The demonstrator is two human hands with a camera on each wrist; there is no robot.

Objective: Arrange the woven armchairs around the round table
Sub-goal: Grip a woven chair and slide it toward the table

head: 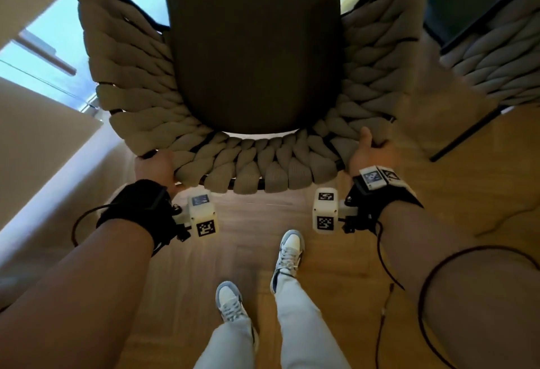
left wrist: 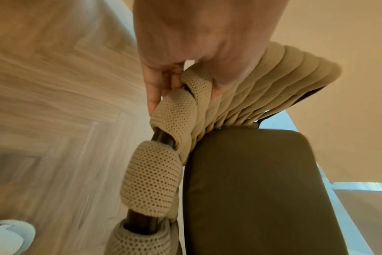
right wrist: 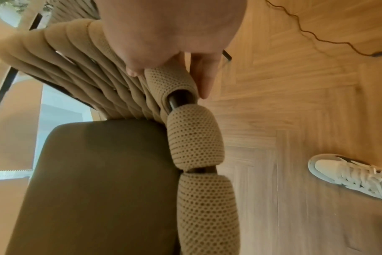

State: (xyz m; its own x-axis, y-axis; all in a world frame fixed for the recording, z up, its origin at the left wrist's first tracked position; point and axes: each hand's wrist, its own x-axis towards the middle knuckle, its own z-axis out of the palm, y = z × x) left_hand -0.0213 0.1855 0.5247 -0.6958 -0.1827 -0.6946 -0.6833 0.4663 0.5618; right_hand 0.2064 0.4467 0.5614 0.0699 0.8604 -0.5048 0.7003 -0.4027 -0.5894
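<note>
A woven armchair [head: 257, 161] with thick beige rope weave and a dark brown seat cushion [head: 254, 47] stands right in front of me, its curved backrest towards me. My left hand [head: 155, 164] grips the top rail at the back's left end; in the left wrist view the fingers [left wrist: 161, 81] curl round the rope-wrapped dark tube [left wrist: 164, 138]. My right hand [head: 371, 149] grips the rail at the right end, thumb on top, fingers [right wrist: 205, 77] wrapped under the weave [right wrist: 194, 138]. No round table shows in these views.
A second woven armchair [head: 496, 56] with black legs stands close at the right. A pale wall [head: 35, 141] and a window [head: 43, 56] lie at the left. The floor [head: 248, 252] is herringbone wood, my two sneakers [head: 289, 249] stand behind the chair, and a cable [right wrist: 305, 31] trails at the right.
</note>
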